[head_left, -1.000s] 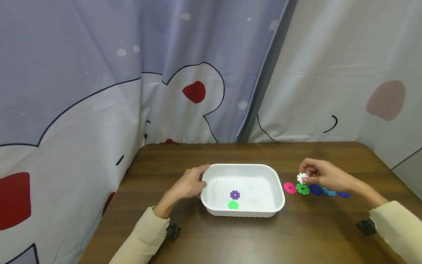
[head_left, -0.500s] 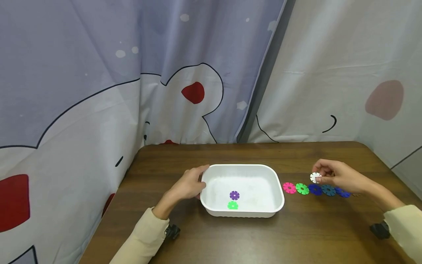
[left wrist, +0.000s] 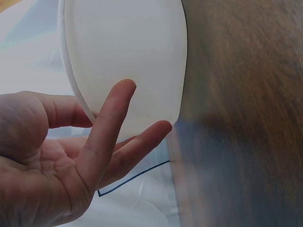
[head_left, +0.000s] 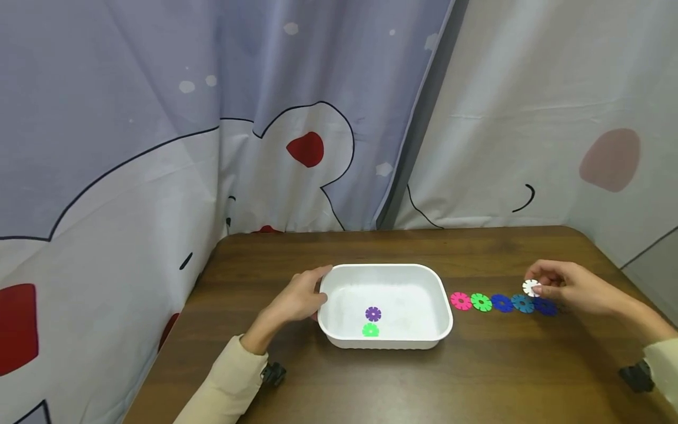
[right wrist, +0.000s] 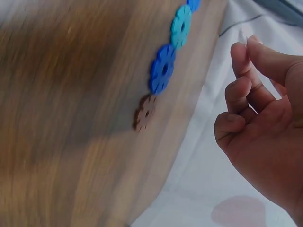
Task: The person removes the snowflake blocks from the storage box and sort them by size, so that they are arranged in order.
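White tray (head_left: pixel 410 306) runs L-R lengthwise, L hand (head_left: pixel 299 299) gripping end, R hand (head_left: pixel 574 285) pinching wht disc (head_left: pixel 529 287).

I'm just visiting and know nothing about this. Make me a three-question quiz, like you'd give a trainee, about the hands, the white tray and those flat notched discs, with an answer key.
1. Multiple choice: what does the right hand pinch?
A) a flat, notched pink disc
B) a flat, notched white disc
C) a flat, notched purple disc

2. True or false: the left hand holds the white, round-cornered, plastic-looking tray.

3. Fill in: in the right wrist view, the lowest disc lying on the brown, wood-grained table is ____ in colour.

Key: 1: B. 2: True. 3: brown.
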`<action>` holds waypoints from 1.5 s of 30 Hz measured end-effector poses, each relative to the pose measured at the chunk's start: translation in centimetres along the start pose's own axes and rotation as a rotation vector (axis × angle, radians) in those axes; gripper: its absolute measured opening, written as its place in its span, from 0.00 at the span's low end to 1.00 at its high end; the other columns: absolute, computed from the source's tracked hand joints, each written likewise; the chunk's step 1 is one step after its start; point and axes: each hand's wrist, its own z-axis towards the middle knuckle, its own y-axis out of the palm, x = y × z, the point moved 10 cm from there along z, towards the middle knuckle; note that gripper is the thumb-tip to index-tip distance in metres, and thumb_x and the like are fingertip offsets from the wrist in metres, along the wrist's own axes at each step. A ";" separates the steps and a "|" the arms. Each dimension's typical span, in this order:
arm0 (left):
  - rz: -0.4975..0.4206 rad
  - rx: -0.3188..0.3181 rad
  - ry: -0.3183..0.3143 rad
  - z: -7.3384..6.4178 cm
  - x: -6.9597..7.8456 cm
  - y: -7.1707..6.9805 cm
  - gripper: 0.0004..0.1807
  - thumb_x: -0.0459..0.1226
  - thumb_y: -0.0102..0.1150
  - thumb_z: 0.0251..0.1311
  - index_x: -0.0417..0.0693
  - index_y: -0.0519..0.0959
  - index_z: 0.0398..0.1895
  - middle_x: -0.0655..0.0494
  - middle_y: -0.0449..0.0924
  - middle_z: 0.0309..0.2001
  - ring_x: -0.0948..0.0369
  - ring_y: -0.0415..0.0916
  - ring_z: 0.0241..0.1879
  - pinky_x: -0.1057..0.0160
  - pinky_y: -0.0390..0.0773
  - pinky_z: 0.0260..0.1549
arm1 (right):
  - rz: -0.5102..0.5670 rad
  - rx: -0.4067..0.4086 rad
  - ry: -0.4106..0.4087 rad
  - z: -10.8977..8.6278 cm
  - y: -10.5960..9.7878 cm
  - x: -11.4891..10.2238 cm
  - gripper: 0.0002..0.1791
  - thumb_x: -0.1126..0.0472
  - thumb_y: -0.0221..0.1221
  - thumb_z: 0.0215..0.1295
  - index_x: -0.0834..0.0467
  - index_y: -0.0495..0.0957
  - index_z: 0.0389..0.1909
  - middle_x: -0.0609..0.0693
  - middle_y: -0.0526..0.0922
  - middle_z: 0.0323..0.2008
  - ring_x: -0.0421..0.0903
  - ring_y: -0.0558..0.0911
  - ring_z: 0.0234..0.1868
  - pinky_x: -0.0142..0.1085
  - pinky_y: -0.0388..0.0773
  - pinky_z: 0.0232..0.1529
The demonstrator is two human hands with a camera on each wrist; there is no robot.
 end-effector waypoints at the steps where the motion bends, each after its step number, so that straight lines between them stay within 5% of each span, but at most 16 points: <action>1: 0.002 0.001 0.000 0.0 0.0 0.0 0.38 0.22 0.55 0.64 0.36 0.64 0.80 0.30 0.78 0.64 0.58 0.83 0.21 0.52 0.89 0.20 | -0.002 0.004 -0.003 -0.1 -0.2 0.3 0.11 0.72 0.65 0.69 0.54 0.82 0.45 0.42 0.78 0.27 0.37 0.74 0.27 0.33 0.69 0.21; 15: 0.011 0.013 -0.012 -0.3 -0.2 -0.3 0.38 0.22 0.55 0.63 0.36 0.65 0.79 0.31 0.79 0.63 0.58 0.83 0.20 0.53 0.89 0.20 | 0.086 0.019 0.007 -2.8 -2.0 5.2 0.08 0.80 0.63 0.65 0.70 0.77 0.41 0.44 0.82 0.27 0.35 0.78 0.27 0.28 0.75 0.25; 27: 0.020 0.028 -0.016 -0.4 -0.3 -0.5 0.37 0.22 0.56 0.64 0.35 0.65 0.79 0.31 0.80 0.61 0.58 0.82 0.18 0.52 0.89 0.19 | 0.037 0.055 0.074 -4.5 -2.9 8.2 0.08 0.80 0.62 0.66 0.68 0.76 0.41 0.43 0.80 0.27 0.34 0.77 0.28 0.28 0.76 0.27; 45: 0.037 0.024 0.008 -0.1 0.3 -0.2 0.36 0.22 0.57 0.64 0.35 0.66 0.78 0.31 0.81 0.59 0.59 0.80 0.17 0.51 0.88 0.19 | -0.041 -0.004 0.174 -6.6 -2.3 9.8 0.06 0.75 0.59 0.71 0.64 0.76 0.44 0.44 0.78 0.30 0.36 0.75 0.29 0.30 0.69 0.27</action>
